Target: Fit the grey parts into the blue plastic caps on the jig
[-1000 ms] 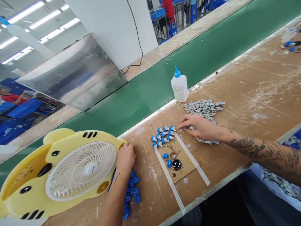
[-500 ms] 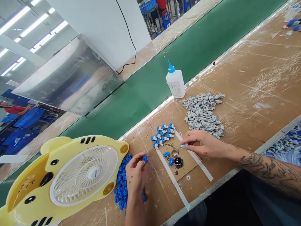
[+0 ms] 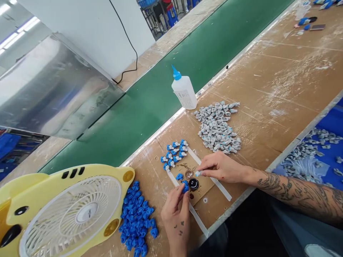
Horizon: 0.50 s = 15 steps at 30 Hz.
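My left hand [image 3: 177, 214] pinches a small blue plastic part [image 3: 185, 187] near the left tape strip. My right hand [image 3: 223, 167] holds a small grey plastic piece [image 3: 198, 174] between thumb and fingertips, just above a small clear round dish [image 3: 189, 174]. Beside that dish is a round black cup of dark shiny liquid [image 3: 193, 184]. One loose blue part [image 3: 179, 176] lies left of the clear dish. Behind it stands a group of joined blue-and-grey pieces [image 3: 175, 151]. All of these are on a cardboard sheet [image 3: 203, 191] edged with white tape.
A yellow animal-shaped fan [image 3: 118, 192] lies at the left beside a pile of blue parts [image 3: 138, 217]. Grey pieces [image 3: 218, 126] are heaped behind my right hand, near a white squeeze bottle [image 3: 184, 92]. A green belt [image 3: 144, 114] runs behind; a blue bin [image 3: 332, 160] is at the right.
My left hand has moved right, from beside the blue pile to the cardboard sheet, carrying the blue part. My right hand still holds the grey piece near the dish. The view has shifted right.
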Each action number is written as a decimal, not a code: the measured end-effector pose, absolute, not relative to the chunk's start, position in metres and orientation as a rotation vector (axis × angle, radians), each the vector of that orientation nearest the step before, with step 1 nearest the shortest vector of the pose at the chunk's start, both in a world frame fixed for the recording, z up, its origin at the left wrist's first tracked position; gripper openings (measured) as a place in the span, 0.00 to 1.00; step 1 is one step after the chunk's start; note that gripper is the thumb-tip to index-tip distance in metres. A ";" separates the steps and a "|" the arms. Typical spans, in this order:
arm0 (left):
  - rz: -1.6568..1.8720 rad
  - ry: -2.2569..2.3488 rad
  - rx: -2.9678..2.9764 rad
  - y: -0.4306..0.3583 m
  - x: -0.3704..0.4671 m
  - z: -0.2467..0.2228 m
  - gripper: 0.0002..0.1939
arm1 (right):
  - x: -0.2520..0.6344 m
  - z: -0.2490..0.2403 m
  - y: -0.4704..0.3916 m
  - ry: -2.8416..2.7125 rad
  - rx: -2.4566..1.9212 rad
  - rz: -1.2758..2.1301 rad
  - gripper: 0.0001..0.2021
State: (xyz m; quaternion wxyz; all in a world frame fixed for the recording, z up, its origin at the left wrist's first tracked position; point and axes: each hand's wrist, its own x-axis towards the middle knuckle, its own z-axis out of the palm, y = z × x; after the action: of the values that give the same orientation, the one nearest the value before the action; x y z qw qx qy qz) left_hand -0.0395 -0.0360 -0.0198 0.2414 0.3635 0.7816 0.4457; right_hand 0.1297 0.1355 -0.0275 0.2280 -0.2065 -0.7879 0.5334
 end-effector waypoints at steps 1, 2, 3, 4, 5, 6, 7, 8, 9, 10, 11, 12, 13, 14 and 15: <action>1.180 2.148 1.050 -0.036 -0.038 -0.021 0.13 | 0.131 -0.029 0.135 -2.165 -0.574 1.474 0.10; 1.147 2.158 1.097 -0.036 -0.036 -0.021 0.13 | 0.132 -0.029 0.134 -2.157 -0.577 1.484 0.10; 1.122 2.169 1.133 -0.035 -0.036 -0.022 0.12 | 0.133 -0.030 0.134 -2.146 -0.580 1.495 0.10; 1.102 2.177 1.163 -0.035 -0.035 -0.023 0.12 | 0.134 -0.030 0.134 -2.137 -0.582 1.504 0.10; 1.087 2.182 1.192 -0.034 -0.035 -0.023 0.11 | 0.135 -0.031 0.134 -2.129 -0.586 1.509 0.10; 1.070 2.184 1.224 -0.034 -0.035 -0.024 0.11 | 0.135 -0.030 0.134 -2.125 -0.588 1.510 0.09; 1.048 2.188 1.264 -0.034 -0.035 -0.025 0.10 | 0.135 -0.030 0.134 -2.124 -0.589 1.510 0.09; 1.027 2.197 1.308 -0.034 -0.035 -0.026 0.10 | 0.135 -0.030 0.134 -2.123 -0.589 1.507 0.09; 1.006 2.207 1.350 -0.034 -0.035 -0.026 0.10 | 0.135 -0.029 0.134 -2.120 -0.589 1.505 0.08; 0.990 2.216 1.381 -0.034 -0.034 -0.027 0.11 | 0.134 -0.029 0.134 -2.114 -0.587 1.502 0.08; 0.983 2.220 1.392 -0.034 -0.034 -0.027 0.11 | 0.134 -0.028 0.134 -2.106 -0.584 1.500 0.08; 0.987 2.218 1.386 -0.034 -0.034 -0.026 0.11 | 0.133 -0.028 0.134 -2.097 -0.579 1.499 0.08; 1.004 2.217 1.361 -0.035 -0.033 -0.026 0.11 | 0.132 -0.028 0.134 -2.088 -0.576 1.499 0.08; 1.025 2.215 1.319 -0.035 -0.033 -0.025 0.10 | 0.132 -0.028 0.133 -2.077 -0.574 1.502 0.08; 1.060 2.224 1.257 -0.035 -0.032 -0.024 0.10 | 0.132 -0.028 0.133 -2.063 -0.575 1.510 0.08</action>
State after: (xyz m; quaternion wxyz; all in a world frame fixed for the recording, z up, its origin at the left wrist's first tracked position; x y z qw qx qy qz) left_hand -0.0322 -0.0351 -0.0238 0.1870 0.4464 0.7899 0.3767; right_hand 0.1318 0.1327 -0.0277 0.2578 -0.2119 -0.7608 0.5567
